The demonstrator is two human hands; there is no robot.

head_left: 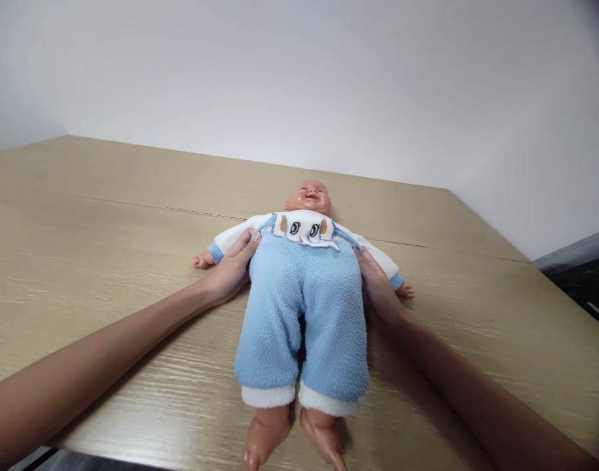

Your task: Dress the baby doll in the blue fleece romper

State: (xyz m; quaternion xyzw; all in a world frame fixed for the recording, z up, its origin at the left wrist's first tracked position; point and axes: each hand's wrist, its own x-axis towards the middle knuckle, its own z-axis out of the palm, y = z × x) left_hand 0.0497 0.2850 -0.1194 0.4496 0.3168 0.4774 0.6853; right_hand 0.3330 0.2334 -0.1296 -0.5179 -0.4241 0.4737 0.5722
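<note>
A baby doll (309,196) lies on its back on the table, head away from me and bare feet toward me. It wears a white long-sleeved top with blue cuffs and fuzzy light blue overalls (304,294) with white leg hems. An elephant face with stitched eyes decorates the bib (305,230). At the left side of the waist, my left hand (233,265) grips the overalls, its thumb by a blue strap. My right hand (380,281) holds the opposite side near the other strap; its fingers are partly hidden behind the fabric.
The light wooden table (107,261) has a seam running across it behind the doll's shoulders. A plain pale wall (279,78) rises beyond its far edge. Something dark (584,281) stands past the right edge.
</note>
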